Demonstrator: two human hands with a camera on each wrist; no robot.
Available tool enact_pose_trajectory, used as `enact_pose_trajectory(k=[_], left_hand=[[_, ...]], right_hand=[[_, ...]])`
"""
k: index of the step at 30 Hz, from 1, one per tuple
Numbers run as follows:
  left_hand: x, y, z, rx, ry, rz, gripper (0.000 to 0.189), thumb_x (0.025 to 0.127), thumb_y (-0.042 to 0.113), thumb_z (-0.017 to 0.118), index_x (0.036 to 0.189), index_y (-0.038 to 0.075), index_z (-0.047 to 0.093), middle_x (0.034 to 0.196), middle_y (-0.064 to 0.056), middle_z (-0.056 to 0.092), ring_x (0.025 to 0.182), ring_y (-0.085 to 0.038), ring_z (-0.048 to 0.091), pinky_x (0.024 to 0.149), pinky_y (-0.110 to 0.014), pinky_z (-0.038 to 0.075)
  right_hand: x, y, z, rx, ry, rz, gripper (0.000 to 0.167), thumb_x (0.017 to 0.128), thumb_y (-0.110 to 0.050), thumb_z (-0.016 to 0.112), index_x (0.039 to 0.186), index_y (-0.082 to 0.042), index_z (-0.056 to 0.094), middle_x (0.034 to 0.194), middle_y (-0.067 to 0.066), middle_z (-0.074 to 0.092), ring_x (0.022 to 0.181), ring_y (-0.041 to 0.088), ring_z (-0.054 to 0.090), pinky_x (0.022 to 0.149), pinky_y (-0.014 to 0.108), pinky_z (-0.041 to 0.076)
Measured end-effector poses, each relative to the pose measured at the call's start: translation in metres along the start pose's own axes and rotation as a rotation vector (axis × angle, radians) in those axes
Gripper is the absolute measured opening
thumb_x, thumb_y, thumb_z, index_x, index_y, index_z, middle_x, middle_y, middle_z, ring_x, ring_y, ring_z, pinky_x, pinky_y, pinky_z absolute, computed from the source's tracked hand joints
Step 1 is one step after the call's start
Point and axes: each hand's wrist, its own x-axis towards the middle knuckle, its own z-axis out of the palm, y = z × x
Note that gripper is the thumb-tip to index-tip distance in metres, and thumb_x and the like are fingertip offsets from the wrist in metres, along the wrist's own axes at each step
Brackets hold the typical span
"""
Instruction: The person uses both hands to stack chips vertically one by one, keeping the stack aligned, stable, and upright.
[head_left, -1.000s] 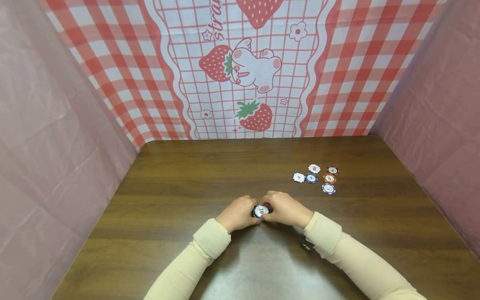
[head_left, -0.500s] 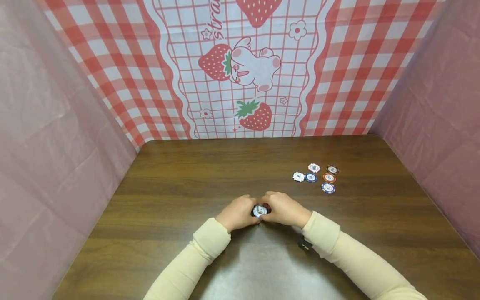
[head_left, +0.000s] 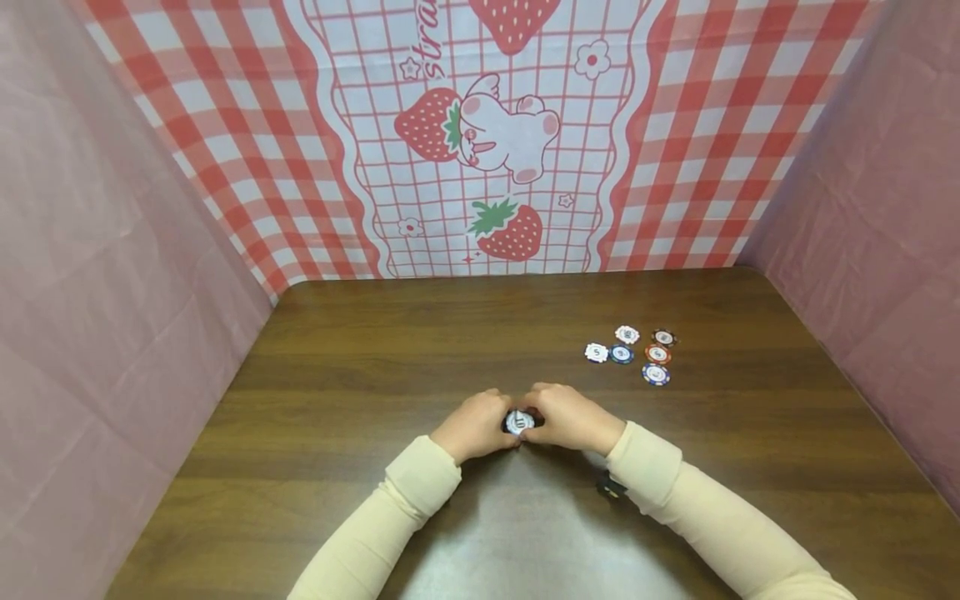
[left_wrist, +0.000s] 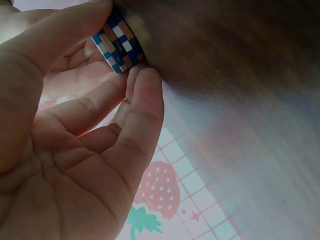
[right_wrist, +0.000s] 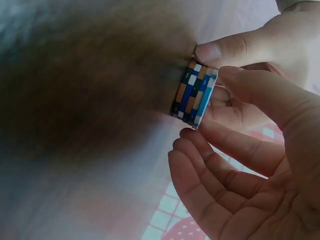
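A short stack of poker chips stands on the wooden table between both hands, its white top face marked 10. In the left wrist view, the edges of the chips show blue, tan and white blocks. My left hand holds the stack from the left, thumb on the near side and fingers on the far side. From the right, my right hand pinches it between thumb and index finger. In the right wrist view, that thumb lies at the top chip's rim beside the stack, the other fingers loosely bent.
Several loose chips lie flat at the back right: white, blue, pink-edged, black, orange and dark blue. A checked strawberry cloth hangs behind the table. Pink cloth covers the sides.
The top chip has shifted slightly left, more squarely over the stack. Both hands have stayed almost where they were.
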Motion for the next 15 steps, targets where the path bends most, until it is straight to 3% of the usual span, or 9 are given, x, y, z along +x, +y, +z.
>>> enact_pose_trajectory(k=[5,15], left_hand=[[0.000,0.000,0.000,0.010,-0.007,-0.027,0.027,0.075,0.028,0.082,0.089,0.011,0.067,0.081,-0.001,0.064,0.075,-0.015,0.058,0.067,-0.029,0.047],[0.000,0.000,0.000,0.010,-0.010,-0.017,0.032,0.075,0.028,0.082,0.099,0.010,0.070,0.089,0.000,0.069,0.085,-0.015,0.061,0.074,-0.028,0.050]], right_hand=[[-0.006,0.004,-0.006,-0.002,0.027,0.052,0.028,0.078,-0.025,0.079,0.101,-0.009,0.073,0.089,0.001,0.066,0.077,0.011,0.058,0.069,0.029,0.049],[-0.024,0.030,-0.030,-0.005,0.119,0.191,0.042,0.081,-0.026,0.078,0.110,0.003,0.069,0.092,0.010,0.070,0.080,0.020,0.065,0.071,0.036,0.053]])
